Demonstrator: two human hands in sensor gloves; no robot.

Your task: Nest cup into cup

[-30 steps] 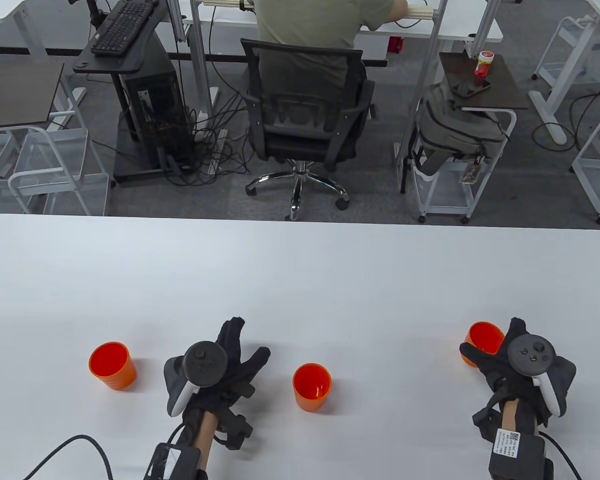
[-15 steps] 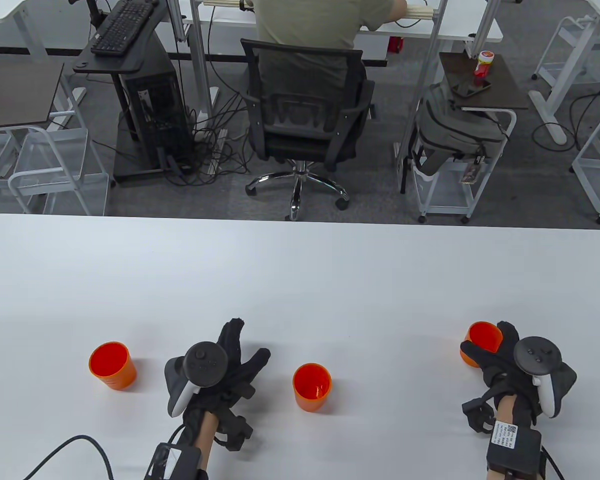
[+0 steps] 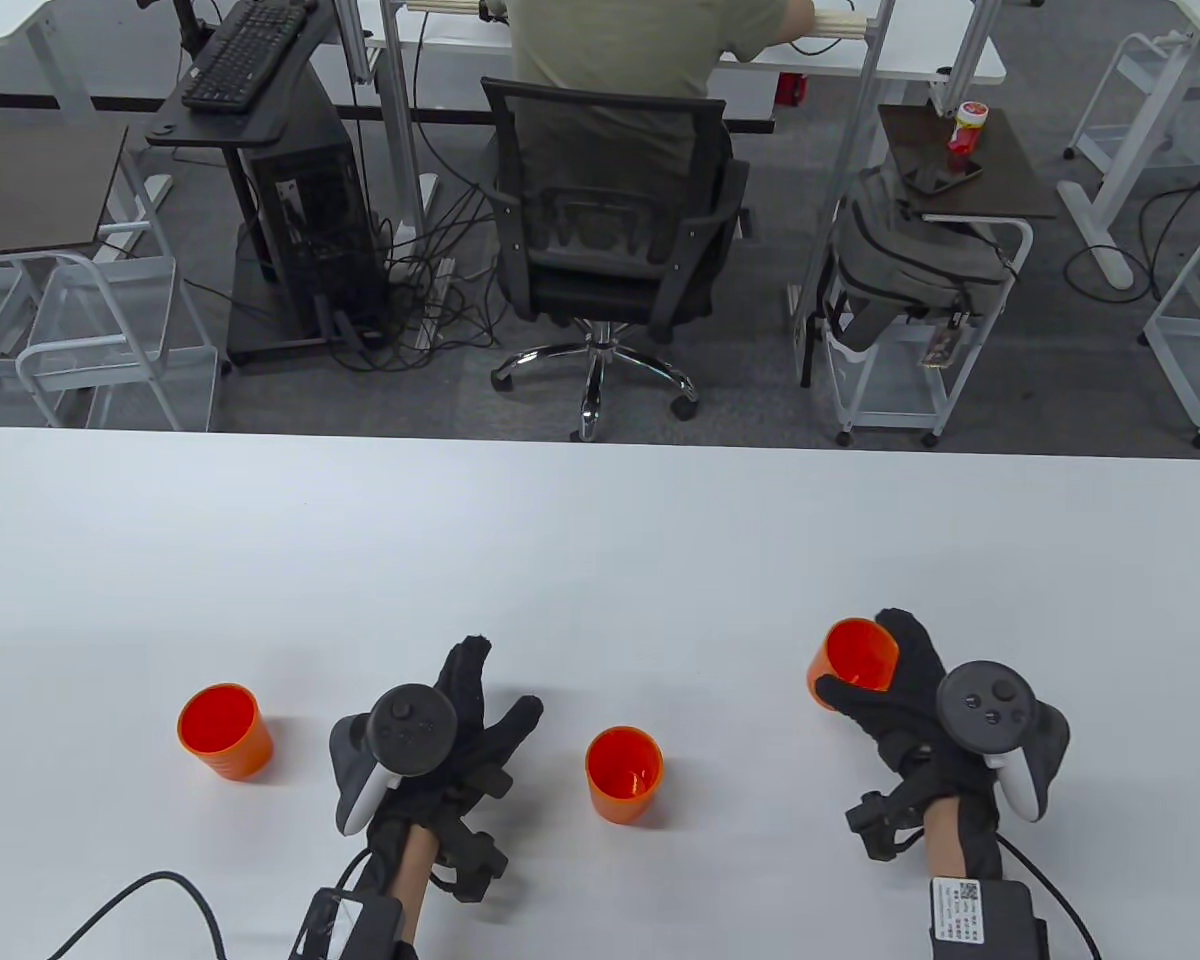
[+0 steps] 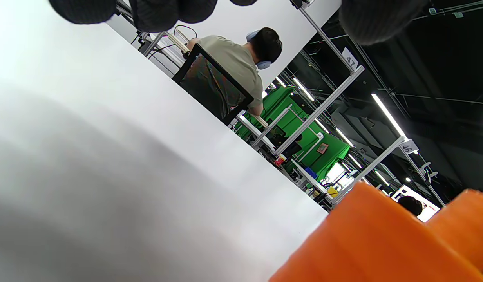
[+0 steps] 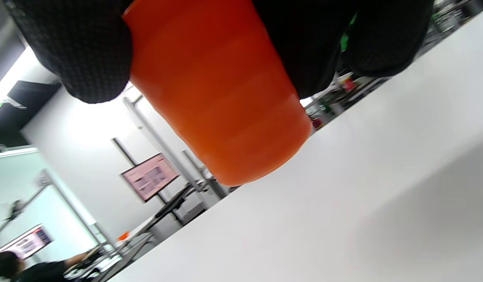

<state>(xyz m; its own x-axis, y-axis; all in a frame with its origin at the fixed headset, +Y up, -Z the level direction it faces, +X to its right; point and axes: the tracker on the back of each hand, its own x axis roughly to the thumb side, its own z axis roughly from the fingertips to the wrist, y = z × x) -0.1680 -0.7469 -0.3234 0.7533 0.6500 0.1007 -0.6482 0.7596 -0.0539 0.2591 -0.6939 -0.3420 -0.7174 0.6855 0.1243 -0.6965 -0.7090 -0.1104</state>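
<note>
On the white tabletop [image 3: 600,540], the left hand [image 3: 440,740] lies flat with fingers spread, grasping nothing, between the left orange cup [image 3: 222,730] and the middle orange cup [image 3: 624,774], while farther right the right hand [image 3: 905,700] grips a third orange cup [image 3: 853,662], lifted clear of the surface.

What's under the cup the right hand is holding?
Under the held cup in the right hand is only bare table; the wrist view shows a gap below its base, so it is lifted. The fingers cover its upper wall.
</note>
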